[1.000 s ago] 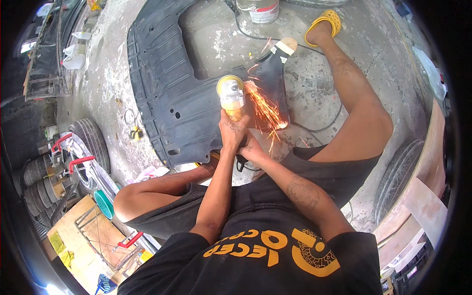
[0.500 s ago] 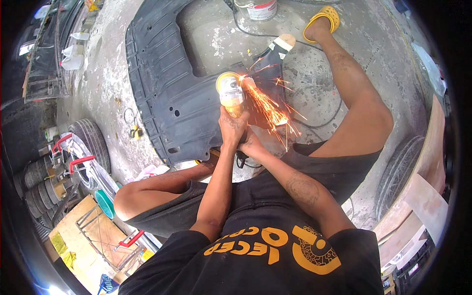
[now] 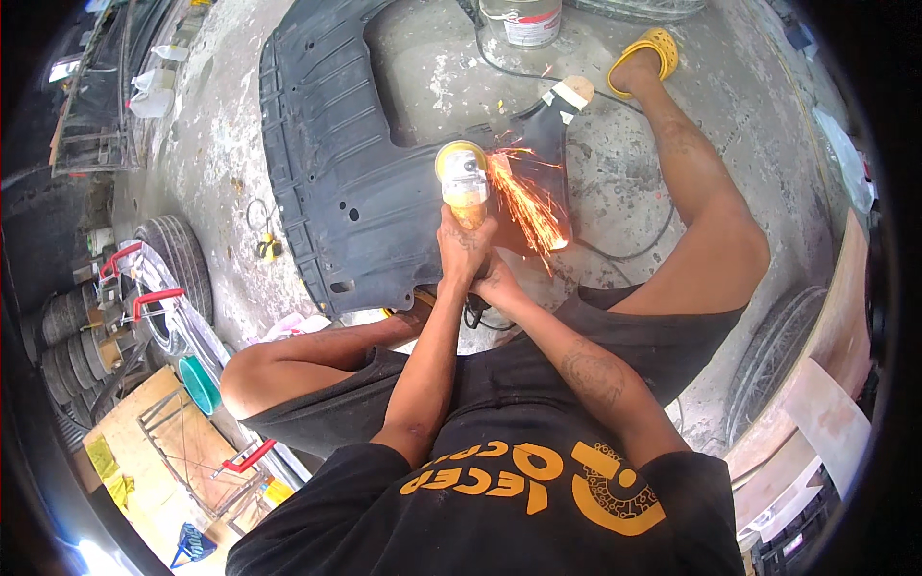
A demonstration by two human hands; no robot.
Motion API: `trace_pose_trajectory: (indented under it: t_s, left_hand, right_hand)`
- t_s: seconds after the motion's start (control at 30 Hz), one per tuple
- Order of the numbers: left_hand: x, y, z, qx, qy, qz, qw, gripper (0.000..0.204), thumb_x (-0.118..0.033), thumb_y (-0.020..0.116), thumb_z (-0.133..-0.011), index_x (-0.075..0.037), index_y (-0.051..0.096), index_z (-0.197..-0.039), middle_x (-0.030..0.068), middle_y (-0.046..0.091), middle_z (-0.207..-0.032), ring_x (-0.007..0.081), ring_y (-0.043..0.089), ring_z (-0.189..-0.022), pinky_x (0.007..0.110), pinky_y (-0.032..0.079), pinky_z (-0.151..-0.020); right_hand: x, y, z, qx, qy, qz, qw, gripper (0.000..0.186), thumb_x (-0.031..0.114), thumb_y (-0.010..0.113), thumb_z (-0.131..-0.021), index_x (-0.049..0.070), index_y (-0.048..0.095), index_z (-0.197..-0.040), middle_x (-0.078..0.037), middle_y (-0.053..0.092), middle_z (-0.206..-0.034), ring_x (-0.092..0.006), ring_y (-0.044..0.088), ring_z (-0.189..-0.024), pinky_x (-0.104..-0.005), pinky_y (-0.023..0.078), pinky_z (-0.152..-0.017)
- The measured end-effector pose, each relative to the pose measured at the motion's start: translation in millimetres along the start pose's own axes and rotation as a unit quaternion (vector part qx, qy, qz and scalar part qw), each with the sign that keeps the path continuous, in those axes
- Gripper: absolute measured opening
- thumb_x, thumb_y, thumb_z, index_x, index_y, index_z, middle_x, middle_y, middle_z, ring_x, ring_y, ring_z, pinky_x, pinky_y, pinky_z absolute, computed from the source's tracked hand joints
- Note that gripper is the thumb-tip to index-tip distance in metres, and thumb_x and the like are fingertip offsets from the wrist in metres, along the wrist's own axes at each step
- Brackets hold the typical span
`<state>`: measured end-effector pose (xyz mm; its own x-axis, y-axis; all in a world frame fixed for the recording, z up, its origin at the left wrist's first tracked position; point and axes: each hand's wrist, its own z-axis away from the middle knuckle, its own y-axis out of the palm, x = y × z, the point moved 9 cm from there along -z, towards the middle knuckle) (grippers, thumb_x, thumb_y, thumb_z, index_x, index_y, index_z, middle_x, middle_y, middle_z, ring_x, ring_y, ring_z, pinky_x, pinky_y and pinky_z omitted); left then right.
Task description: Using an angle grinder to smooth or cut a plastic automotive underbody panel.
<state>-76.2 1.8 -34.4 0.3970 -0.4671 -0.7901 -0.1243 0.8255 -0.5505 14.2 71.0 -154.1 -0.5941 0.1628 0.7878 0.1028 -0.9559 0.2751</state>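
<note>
An angle grinder (image 3: 463, 179) with a silver head and yellow-orange body runs against a large dark plastic car panel (image 3: 327, 178). Orange sparks (image 3: 530, 206) spray from the disc toward the lower right. My left hand (image 3: 465, 242) is wrapped round the grinder's body just behind its head. Nearer to me, my right hand (image 3: 499, 284) grips the rear of the tool, its fingers partly hidden by the left wrist. The panel lies on the floor between my spread legs, with pale tape on its upper right arm.
A grey bucket (image 3: 523, 21) stands beyond the panel, and a dark cable (image 3: 639, 252) loops over the concrete floor. Tyres (image 3: 175, 261) lie at the left beside red-handled frames (image 3: 157, 300). Pale boards (image 3: 812, 408) lean at the right. My right foot wears a yellow clog (image 3: 651, 56).
The view has shifted slightly, so the panel and bucket sit a little farther right and lower. Both hands still hold the grinder, and the spark stream is narrower.
</note>
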Motion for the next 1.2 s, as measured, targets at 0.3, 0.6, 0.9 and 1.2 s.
trace_pose_trajectory:
  t_s: [0.3,0.6,0.9,1.2]
  left_hand:
    - [-4,1,1,0.003,-0.01,0.005,1.0,0.06,-0.026,0.079,-0.071,0.01,0.058,-0.115,0.0288,0.071,-0.101,0.0414,0.071,-0.094,0.047,0.055,-0.085]
    - [-3,2,0,0.003,0.002,-0.002,1.0,0.06,-0.027,0.078,-0.071,0.009,0.058,-0.115,0.0285,0.071,-0.101,0.0422,0.071,-0.094,0.048,0.055,-0.085]
    - [0,2,-1,0.001,-0.005,-0.004,1.0,0.058,-0.026,0.077,-0.072,0.009,0.058,-0.114,0.0283,0.072,-0.1,0.0416,0.071,-0.092,0.046,0.055,-0.083]
    - [2,-3,3,-0.007,-0.013,-0.009,1.0,0.057,-0.024,0.079,-0.071,0.01,0.057,-0.111,0.0297,0.071,-0.097,0.0418,0.071,-0.09,0.047,0.055,-0.081]
  right_hand:
    - [-9,0,-4,0.014,0.016,-0.054,0.998,0.1,0.015,0.095,-0.061,0.004,0.038,-0.142,-0.012,0.058,-0.134,-0.0249,0.057,-0.125,-0.0367,0.047,-0.107]
    - [-1,0,1,0.024,0.028,-0.058,0.998,0.1,0.013,0.093,-0.065,0.005,0.034,-0.146,-0.011,0.057,-0.138,-0.0227,0.057,-0.127,-0.0356,0.046,-0.108]
    - [0,0,3,0.022,0.042,-0.058,0.997,0.107,0.015,0.094,-0.063,0.005,0.031,-0.15,-0.011,0.054,-0.143,-0.0229,0.053,-0.133,-0.0349,0.043,-0.111]
    - [-2,4,1,0.042,0.036,-0.006,0.998,0.104,0.019,0.093,-0.065,0.001,0.033,-0.148,-0.013,0.054,-0.143,-0.0243,0.052,-0.133,-0.0359,0.043,-0.111]
